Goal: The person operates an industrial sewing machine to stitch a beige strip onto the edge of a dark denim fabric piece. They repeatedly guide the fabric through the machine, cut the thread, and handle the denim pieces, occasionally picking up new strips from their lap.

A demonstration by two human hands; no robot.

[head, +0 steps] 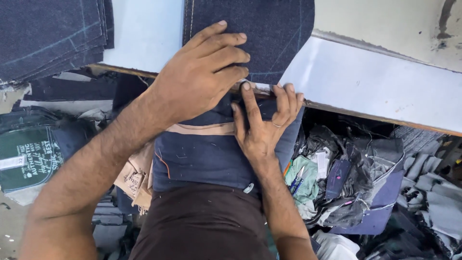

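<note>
I see the dark denim piece [250, 33] w/ pale stitch lines lying on the white counter [365, 77], its near end hanging over the counter edge toward my lap. Left hand [202, 72] lies flat on top of it, fingers [226, 53] pressed together and pointing right, pinning the cloth just at the edge. Right hand [264, 125] sits just below, fingers spread and pointing up, tips touching the counter lip and the fold of denim there; nothing pinched in either as far as I can tell. Judging by that, the piece is laid out and held but not yet squared up or moved off. Far left, a stack of cut denim [48, 38] rests on the counter. Near right, below the counter, a heap of fabric scraps [365, 183] w/ a couple pens [297, 178].
</note>
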